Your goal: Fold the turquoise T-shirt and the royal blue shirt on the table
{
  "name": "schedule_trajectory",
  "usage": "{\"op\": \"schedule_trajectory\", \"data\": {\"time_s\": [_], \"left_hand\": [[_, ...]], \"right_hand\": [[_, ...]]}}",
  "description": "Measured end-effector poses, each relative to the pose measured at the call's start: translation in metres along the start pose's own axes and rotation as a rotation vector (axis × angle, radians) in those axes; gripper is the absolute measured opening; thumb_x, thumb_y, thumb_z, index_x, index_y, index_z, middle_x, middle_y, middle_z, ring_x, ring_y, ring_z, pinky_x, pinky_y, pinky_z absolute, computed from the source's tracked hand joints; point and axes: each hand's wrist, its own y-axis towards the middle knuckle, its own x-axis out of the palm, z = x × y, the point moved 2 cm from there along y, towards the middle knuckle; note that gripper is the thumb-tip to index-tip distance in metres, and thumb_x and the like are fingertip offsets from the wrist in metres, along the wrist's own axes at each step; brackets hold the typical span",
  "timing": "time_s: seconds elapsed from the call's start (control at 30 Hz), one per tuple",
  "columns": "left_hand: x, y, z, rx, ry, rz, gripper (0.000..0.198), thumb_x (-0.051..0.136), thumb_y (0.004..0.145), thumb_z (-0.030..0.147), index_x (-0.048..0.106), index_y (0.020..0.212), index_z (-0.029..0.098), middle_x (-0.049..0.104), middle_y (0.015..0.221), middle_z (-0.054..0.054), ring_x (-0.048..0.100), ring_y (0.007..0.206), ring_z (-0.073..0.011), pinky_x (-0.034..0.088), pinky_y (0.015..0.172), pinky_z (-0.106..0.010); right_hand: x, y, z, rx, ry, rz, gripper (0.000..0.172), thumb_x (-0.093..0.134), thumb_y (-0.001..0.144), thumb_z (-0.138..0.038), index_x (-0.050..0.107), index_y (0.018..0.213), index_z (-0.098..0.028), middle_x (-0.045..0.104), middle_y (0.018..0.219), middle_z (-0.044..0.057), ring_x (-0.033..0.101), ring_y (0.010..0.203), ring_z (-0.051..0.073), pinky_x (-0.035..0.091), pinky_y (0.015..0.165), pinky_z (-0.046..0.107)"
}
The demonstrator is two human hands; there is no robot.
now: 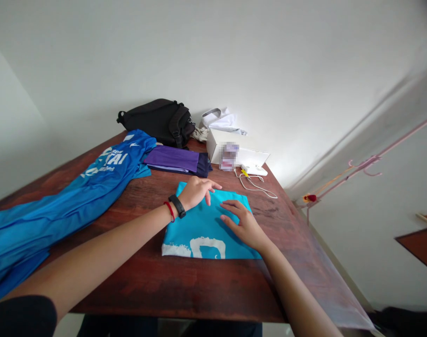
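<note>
A turquoise shirt [202,222] with white print along its near edge lies folded into a flat rectangle on the dark wooden table [157,295]. Over its far left part is my left hand [197,191], fingers loosely stretched and slightly bent, with a black band and a red cord at the wrist. My right hand [246,227] is over the right side of the shirt, fingers spread towards the left. Neither hand grips the cloth; whether the palms touch it I cannot tell.
To the left stretches a crumpled blue shirt [104,175] with white lettering. Folded purple cloth [174,158] lies behind the turquoise one. Further back are a black backpack [157,119], a white bag [222,119], a white box [215,145] and a white cable [255,187]. Hooks [367,164] hang on the right.
</note>
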Motion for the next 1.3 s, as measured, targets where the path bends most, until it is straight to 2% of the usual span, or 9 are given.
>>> {"op": "schedule_trajectory", "data": {"time_s": [0.07,0.13,0.23,0.33,0.43,0.7,1.0,1.17,1.3], "left_hand": [[-0.003,0.002,-0.011,0.113,0.290,-0.036,0.039,0.042,0.094,0.032,0.077,0.093,0.015,0.077,0.087,-0.009,0.068,0.105,-0.0255,0.048,0.099,-0.037],[-0.005,0.002,-0.027,0.229,0.591,-0.093,0.037,0.047,0.097,0.038,0.073,0.113,0.018,0.066,0.132,-0.011,0.056,0.127,-0.0276,0.038,0.111,-0.041],[-0.008,0.000,-0.052,0.263,0.881,-0.216,0.046,0.052,0.097,0.046,0.058,0.138,0.025,0.047,0.152,-0.011,0.043,0.139,-0.0298,0.031,0.115,-0.046],[-0.012,0.002,-0.065,0.241,0.972,-0.263,0.049,0.049,0.099,0.049,0.054,0.142,0.027,0.052,0.146,-0.011,0.048,0.133,-0.0299,0.038,0.108,-0.045],[-0.018,0.007,-0.064,0.238,0.986,-0.244,0.046,0.046,0.100,0.049,0.059,0.137,0.025,0.060,0.131,-0.011,0.055,0.122,-0.0286,0.042,0.102,-0.040],[-0.046,0.024,-0.059,0.056,0.910,-0.272,0.045,0.044,0.099,0.046,0.066,0.127,0.018,0.065,0.124,-0.013,0.062,0.114,-0.0277,0.043,0.100,-0.035],[-0.085,0.031,-0.063,-0.159,0.942,-0.342,0.056,0.051,0.088,0.066,0.072,0.104,0.016,0.075,0.105,-0.012,0.068,0.093,-0.0266,0.047,0.077,-0.030],[-0.094,0.032,-0.060,-0.227,0.944,-0.387,0.068,0.043,0.086,0.076,0.073,0.079,0.016,0.075,0.091,-0.013,0.067,0.082,-0.0253,0.044,0.070,-0.030],[-0.100,0.033,-0.052,-0.209,0.899,-0.406,0.059,0.045,0.088,0.071,0.072,0.084,0.018,0.075,0.092,-0.008,0.067,0.081,-0.0216,0.044,0.068,-0.027]], "right_hand": [[0.001,-0.001,0.004,0.020,-0.038,-0.015,0.045,0.055,0.096,-0.053,0.064,0.132,-0.027,0.058,0.135,0.011,0.055,0.125,0.031,0.044,0.108,0.053],[0.003,-0.003,0.009,0.066,-0.108,-0.042,0.051,0.053,0.096,-0.057,0.062,0.136,-0.027,0.055,0.140,0.012,0.053,0.129,0.033,0.042,0.109,0.055],[0.009,-0.008,0.018,0.192,-0.251,-0.109,0.071,0.052,0.092,-0.068,0.049,0.148,-0.025,0.044,0.153,0.015,0.041,0.141,0.038,0.033,0.115,0.059],[0.017,-0.013,0.022,0.289,-0.339,-0.225,0.090,0.044,0.089,-0.077,0.028,0.159,-0.022,0.022,0.165,0.014,0.016,0.151,0.039,0.021,0.119,0.062],[0.024,-0.015,0.020,0.317,-0.388,-0.284,0.091,0.034,0.091,-0.079,0.014,0.161,-0.025,0.007,0.167,0.010,0.003,0.153,0.036,0.014,0.120,0.064],[0.031,-0.010,0.021,0.235,-0.455,-0.229,0.074,0.033,0.096,-0.072,0.019,0.159,-0.036,0.010,0.168,0.006,0.004,0.153,0.037,0.013,0.118,0.068],[0.026,0.001,0.017,0.084,-0.426,-0.290,0.063,0.038,0.099,-0.065,0.030,0.156,-0.039,0.016,0.167,0.000,0.007,0.154,0.033,0.013,0.121,0.061],[0.020,-0.003,0.019,0.053,-0.384,-0.142,0.049,0.043,0.101,-0.053,0.057,0.140,-0.028,0.041,0.157,0.006,0.029,0.149,0.031,0.025,0.120,0.056],[0.005,-0.010,0.010,0.003,-0.390,0.025,0.034,0.043,0.102,-0.042,0.071,0.109,-0.025,0.058,0.136,0.009,0.053,0.128,0.029,0.042,0.110,0.047]]}}
